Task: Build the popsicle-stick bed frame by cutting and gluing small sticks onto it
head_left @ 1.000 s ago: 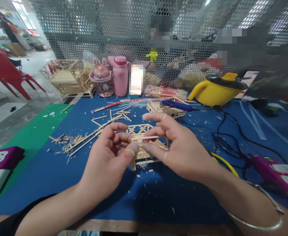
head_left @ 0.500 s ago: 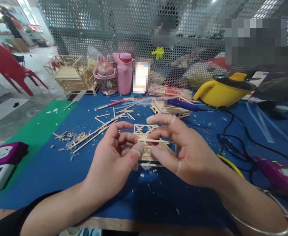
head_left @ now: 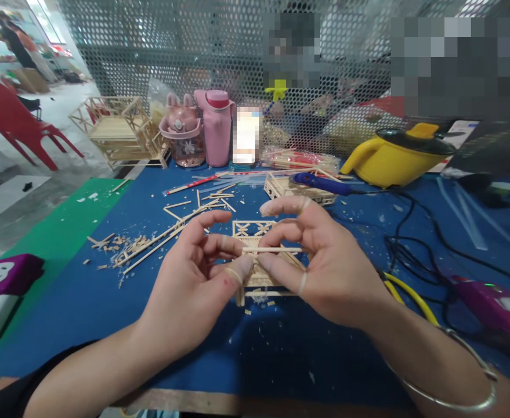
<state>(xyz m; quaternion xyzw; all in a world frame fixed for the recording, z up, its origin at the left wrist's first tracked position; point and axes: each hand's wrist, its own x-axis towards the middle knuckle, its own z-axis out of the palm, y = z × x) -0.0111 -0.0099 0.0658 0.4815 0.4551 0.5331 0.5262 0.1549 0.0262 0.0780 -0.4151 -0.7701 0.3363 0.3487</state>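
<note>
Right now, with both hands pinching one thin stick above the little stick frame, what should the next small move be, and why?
Probably lower the stick gently onto the frame. The left hand and right hand pinch it level, lined up over the frame's upper part, and it looks not yet seated.

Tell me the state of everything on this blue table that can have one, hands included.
thin wooden stick, level, pinched by both hands.
left hand, shut on the thin wooden stick.
right hand, shut on the thin wooden stick.
small wooden lattice frame, lying under the hands.
yellow pot with black lid, lid on.
pink flask, upright, cap shut.
blue-handled tool, lying across a second wooden frame.
</note>
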